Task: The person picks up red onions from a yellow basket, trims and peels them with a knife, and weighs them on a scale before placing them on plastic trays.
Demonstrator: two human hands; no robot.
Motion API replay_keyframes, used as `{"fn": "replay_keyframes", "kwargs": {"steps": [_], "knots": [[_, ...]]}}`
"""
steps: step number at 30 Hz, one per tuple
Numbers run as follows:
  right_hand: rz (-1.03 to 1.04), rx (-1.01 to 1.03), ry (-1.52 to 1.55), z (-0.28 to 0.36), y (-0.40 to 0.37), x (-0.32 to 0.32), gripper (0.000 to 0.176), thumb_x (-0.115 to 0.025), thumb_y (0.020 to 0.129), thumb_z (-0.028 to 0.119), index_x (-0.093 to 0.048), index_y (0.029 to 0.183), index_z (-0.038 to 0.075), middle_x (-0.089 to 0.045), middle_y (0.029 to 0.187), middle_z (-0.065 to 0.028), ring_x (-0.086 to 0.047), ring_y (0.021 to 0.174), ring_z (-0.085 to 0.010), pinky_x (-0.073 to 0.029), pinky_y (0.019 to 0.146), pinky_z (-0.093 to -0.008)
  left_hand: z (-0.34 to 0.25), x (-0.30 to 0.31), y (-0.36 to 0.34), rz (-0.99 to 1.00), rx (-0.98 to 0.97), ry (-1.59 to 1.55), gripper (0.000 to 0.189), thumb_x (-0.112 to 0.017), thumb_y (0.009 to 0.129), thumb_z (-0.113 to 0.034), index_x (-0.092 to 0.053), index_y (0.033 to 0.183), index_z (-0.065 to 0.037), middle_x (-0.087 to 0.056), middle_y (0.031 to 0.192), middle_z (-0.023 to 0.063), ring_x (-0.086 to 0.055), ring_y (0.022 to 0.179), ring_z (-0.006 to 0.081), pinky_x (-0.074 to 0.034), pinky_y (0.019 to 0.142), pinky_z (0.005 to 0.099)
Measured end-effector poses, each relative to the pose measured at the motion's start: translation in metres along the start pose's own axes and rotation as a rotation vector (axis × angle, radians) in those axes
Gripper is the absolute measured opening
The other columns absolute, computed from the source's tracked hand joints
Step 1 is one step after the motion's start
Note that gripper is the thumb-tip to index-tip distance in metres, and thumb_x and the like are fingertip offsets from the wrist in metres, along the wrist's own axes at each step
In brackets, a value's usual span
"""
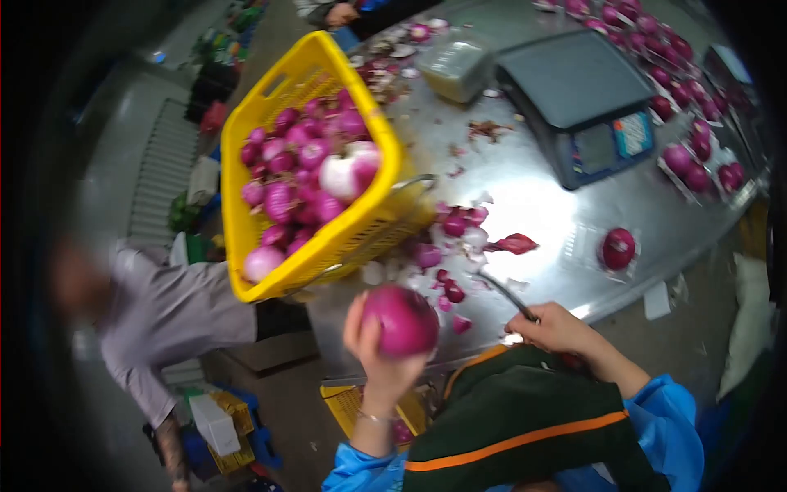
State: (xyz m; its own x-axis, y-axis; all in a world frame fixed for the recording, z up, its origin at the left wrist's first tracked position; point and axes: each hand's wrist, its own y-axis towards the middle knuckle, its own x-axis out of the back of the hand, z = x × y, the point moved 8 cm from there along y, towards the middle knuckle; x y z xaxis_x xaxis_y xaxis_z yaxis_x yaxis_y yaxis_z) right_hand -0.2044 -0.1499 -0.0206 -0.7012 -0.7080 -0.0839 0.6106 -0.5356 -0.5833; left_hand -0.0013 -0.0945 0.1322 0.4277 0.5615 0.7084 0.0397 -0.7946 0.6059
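Observation:
My left hand (384, 371) is wrapped round a large peeled red onion (402, 321), raised above the near edge of the metal table (533, 221). In my right hand (559, 330) is a small knife (507, 295), its narrow dark blade pointing up and left over the tabletop. Between the hands and the scale lie onion skins and scraps (452, 289), with a dark red peel piece (516, 243) among them. The yellow basket (384, 246), tilted in this view and full of purple onions (299, 156), is just beyond my left hand.
A digital scale (574, 82) and a clear plastic container (456, 66) stand farther back. One wrapped onion (617, 248) lies at the right; several packed onions (693, 164) line the far right edge. Another person (180, 303) is at the left, and a co-worker's hand (341, 15) shows at the top.

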Motion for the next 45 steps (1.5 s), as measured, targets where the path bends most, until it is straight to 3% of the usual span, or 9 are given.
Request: {"fn": "replay_keyframes", "kwargs": {"steps": [4, 8, 16, 23, 26, 32, 36, 39, 45], "knots": [[-0.753, 0.163, 0.648, -0.066, -0.036, 0.114, 0.026, -0.056, 0.092, 0.029, -0.062, 0.086, 0.004, -0.043, 0.051, 0.0036, -0.039, 0.038, -0.0048, -0.029, 0.035, -0.0222, 0.018, -0.136, -0.022, 0.357, 0.564, -0.670, 0.091, -0.084, 0.059, -0.013, -0.032, 0.134, -0.005, -0.035, 0.135, 0.0179, -0.040, 0.124, 0.0315, -0.035, 0.104, 0.0388], [-1.305, 0.141, 0.300, -0.112, -0.105, 0.213, 0.030, -0.058, 0.088, 0.025, -0.060, 0.107, 0.002, -0.048, 0.053, 0.0022, -0.041, 0.039, -0.0061, -0.031, 0.036, -0.0221, -0.063, -0.234, 0.002, 0.658, 0.078, -0.628, 0.093, -0.084, 0.058, -0.018, -0.033, 0.135, -0.007, -0.037, 0.134, 0.0182, -0.038, 0.126, 0.0325, -0.035, 0.104, 0.0395], [-0.914, -0.170, 0.409, -0.156, -0.060, 0.256, 0.030, -0.059, 0.087, 0.029, -0.060, 0.103, 0.003, -0.051, 0.054, -0.0013, -0.044, 0.038, -0.0093, -0.033, 0.035, -0.0245, -0.090, -0.342, -0.015, 0.941, 0.124, -0.565, 0.094, -0.080, 0.066, -0.017, -0.026, 0.143, -0.015, -0.029, 0.136, 0.0269, -0.036, 0.123, 0.0397, -0.035, 0.101, 0.0471], [-1.284, -0.093, 0.148, -0.210, -0.105, 0.369, 0.026, -0.061, 0.084, 0.020, -0.063, 0.098, -0.002, -0.058, 0.067, -0.0016, -0.047, 0.051, -0.0074, -0.037, 0.045, -0.0240, -0.163, -0.396, 0.009, 0.896, 0.015, -0.733, 0.082, -0.073, 0.076, -0.019, -0.027, 0.143, -0.011, -0.029, 0.138, 0.0223, -0.033, 0.128, 0.0380, -0.033, 0.106, 0.0424], [-1.629, 0.093, -0.133, -0.212, -0.163, 0.412, 0.027, -0.057, 0.088, 0.016, -0.062, 0.108, -0.001, -0.061, 0.079, -0.0008, -0.046, 0.053, -0.0067, -0.038, 0.049, -0.0220, -0.161, -0.326, 0.134, 0.247, -0.232, -0.714, 0.065, -0.072, 0.075, -0.014, -0.042, 0.132, -0.004, -0.044, 0.129, 0.0189, -0.040, 0.123, 0.0345, -0.034, 0.101, 0.0439], [-1.535, 0.421, -0.042, -0.097, -0.135, 0.333, 0.016, -0.056, 0.091, 0.013, -0.060, 0.102, 0.003, -0.052, 0.068, 0.0037, -0.037, 0.047, -0.0029, -0.027, 0.041, -0.0201, 0.038, -0.340, 0.303, -0.268, 0.136, -0.016, 0.049, -0.052, 0.089, -0.020, -0.040, 0.130, 0.002, -0.047, 0.126, 0.0186, -0.041, 0.121, 0.0342, -0.023, 0.104, 0.0496], [-0.928, 0.171, 0.330, -0.073, -0.033, 0.227, 0.015, -0.056, 0.091, 0.014, -0.060, 0.101, 0.004, -0.053, 0.063, 0.0007, -0.041, 0.043, -0.0054, -0.032, 0.036, -0.0211, 0.138, -0.406, 0.305, 0.685, 0.342, 0.503, 0.027, -0.053, 0.086, -0.020, -0.061, 0.108, -0.009, -0.064, 0.105, 0.0095, -0.054, 0.109, 0.0232, -0.021, 0.105, 0.0519], [-0.843, 0.165, 0.436, -0.089, -0.009, 0.185, 0.012, -0.061, 0.087, 0.009, -0.063, 0.095, 0.001, -0.061, 0.070, -0.0026, -0.045, 0.042, -0.0061, -0.035, 0.039, -0.0208, 0.144, -0.405, 0.315, 0.462, 0.072, 0.619, 0.031, -0.059, 0.083, -0.041, -0.065, 0.091, -0.012, -0.067, 0.089, 0.0083, -0.060, 0.093, 0.0233, -0.030, 0.094, 0.0505], [-0.810, 0.169, 0.367, -0.074, -0.010, 0.209, 0.015, -0.061, 0.086, 0.008, -0.063, 0.098, 0.000, -0.061, 0.070, -0.0019, -0.047, 0.046, -0.0057, -0.035, 0.040, -0.0212, 0.140, -0.361, 0.309, 0.064, 0.398, 0.183, 0.043, -0.060, 0.076, -0.057, -0.066, 0.076, -0.014, -0.065, 0.077, 0.0057, -0.060, 0.077, 0.0239, -0.035, 0.075, 0.0420]]}}
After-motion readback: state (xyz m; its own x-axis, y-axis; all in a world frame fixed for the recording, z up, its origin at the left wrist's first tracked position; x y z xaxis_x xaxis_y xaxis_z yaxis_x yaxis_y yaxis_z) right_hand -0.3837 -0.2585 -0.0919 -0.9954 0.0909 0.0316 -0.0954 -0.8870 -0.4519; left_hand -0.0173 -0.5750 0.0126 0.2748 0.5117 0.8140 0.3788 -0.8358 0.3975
